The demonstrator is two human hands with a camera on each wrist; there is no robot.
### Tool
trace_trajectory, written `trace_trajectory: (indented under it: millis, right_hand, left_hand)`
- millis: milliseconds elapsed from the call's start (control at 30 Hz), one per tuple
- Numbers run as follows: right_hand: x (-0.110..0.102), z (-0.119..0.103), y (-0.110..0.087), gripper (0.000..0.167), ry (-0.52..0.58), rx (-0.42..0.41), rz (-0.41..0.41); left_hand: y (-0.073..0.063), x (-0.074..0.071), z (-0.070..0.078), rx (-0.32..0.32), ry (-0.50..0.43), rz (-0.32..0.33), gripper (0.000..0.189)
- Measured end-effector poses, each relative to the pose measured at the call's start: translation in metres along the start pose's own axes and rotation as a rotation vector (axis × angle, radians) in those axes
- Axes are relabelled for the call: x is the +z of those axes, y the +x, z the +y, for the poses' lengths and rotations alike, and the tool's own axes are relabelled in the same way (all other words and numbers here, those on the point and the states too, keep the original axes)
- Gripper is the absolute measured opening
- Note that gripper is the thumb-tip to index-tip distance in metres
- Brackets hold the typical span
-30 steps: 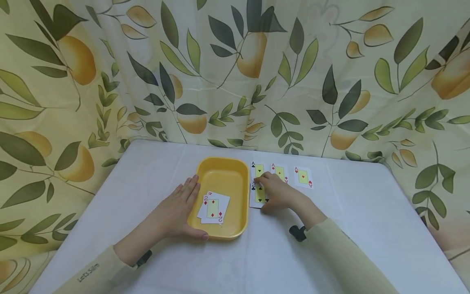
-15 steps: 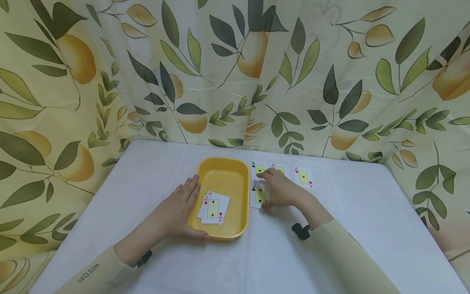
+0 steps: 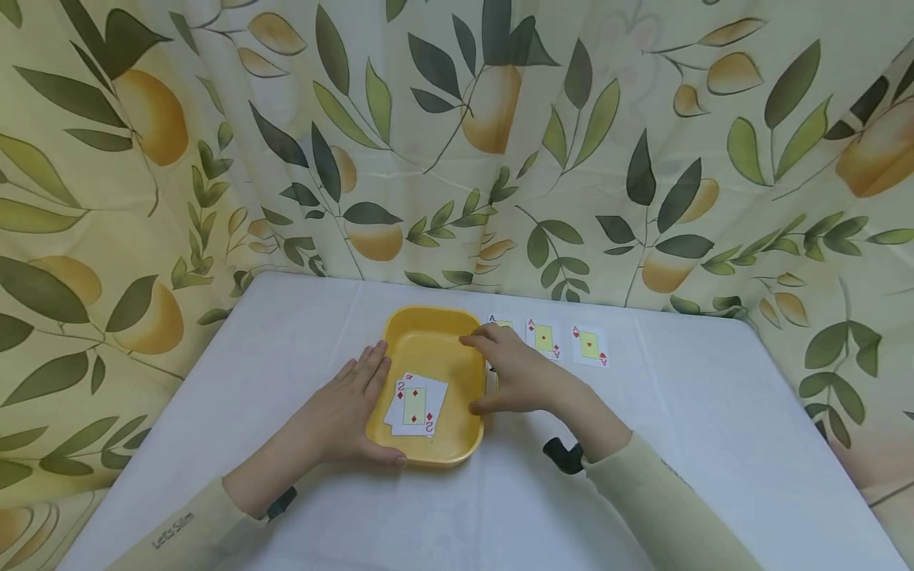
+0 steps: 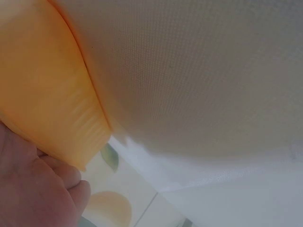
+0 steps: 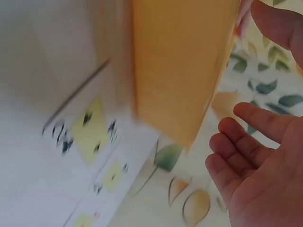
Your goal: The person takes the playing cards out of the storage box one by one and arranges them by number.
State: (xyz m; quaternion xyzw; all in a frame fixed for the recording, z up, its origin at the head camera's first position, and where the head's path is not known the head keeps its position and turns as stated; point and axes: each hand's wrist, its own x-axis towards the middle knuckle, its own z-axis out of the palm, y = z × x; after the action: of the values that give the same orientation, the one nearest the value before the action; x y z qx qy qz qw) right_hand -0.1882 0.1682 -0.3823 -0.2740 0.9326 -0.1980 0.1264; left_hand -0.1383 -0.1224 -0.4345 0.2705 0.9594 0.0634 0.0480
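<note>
My left hand [image 3: 348, 414] lies along the left rim of a yellow tray [image 3: 435, 342], fingers straight and thumb at the near corner. Inside the tray is a two of diamonds [image 3: 415, 408], overlapping another card beneath it. Over the tray's right rim my right hand [image 3: 524, 377] hovers with parted fingers and thumb, holding nothing. A two of clubs [image 5: 90, 130] lies flat beside the tray in the right wrist view; in the head view my right hand covers most of it. Beyond it shows the top of an ace of clubs [image 3: 501, 323].
To the right of the ace of clubs, an ace of diamonds [image 3: 543, 339] and an ace of hearts [image 3: 589, 345] lie face up in a row. A white cloth [image 3: 685, 396] covers the table. A fruit-patterned curtain [image 3: 443, 198] hangs along the back and sides.
My right hand has let go of the two of clubs, lifted off it, and shifted left to the tray's right rim. My left hand and the tray have stayed put.
</note>
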Motion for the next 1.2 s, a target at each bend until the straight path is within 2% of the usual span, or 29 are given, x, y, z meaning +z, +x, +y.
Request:
trace_trajectory:
  millis: [433, 733, 1033, 1200]
  right_hand:
    - [0.034, -0.029, 0.018, 0.092, -0.012, -0.104, -0.055]
    - [0.062, -0.040, 0.034, 0.096, -0.169, -0.131, -0.108]
    - [0.071, -0.046, 0.044, 0.095, -0.262, -0.158, -0.127]
    - [0.074, -0.048, 0.047, 0.094, -0.273, -0.131, -0.160]
  left_hand:
    - [0.000, 0.002, -0.004, 0.024, 0.014, 0.024, 0.143]
    - [0.001, 0.004, -0.004, 0.036, 0.014, 0.025, 0.143]
    - [0.000, 0.002, -0.004, 0.033, 0.021, 0.026, 0.144]
    - [-0.001, 0.002, -0.003, 0.037, 0.016, 0.034, 0.144]
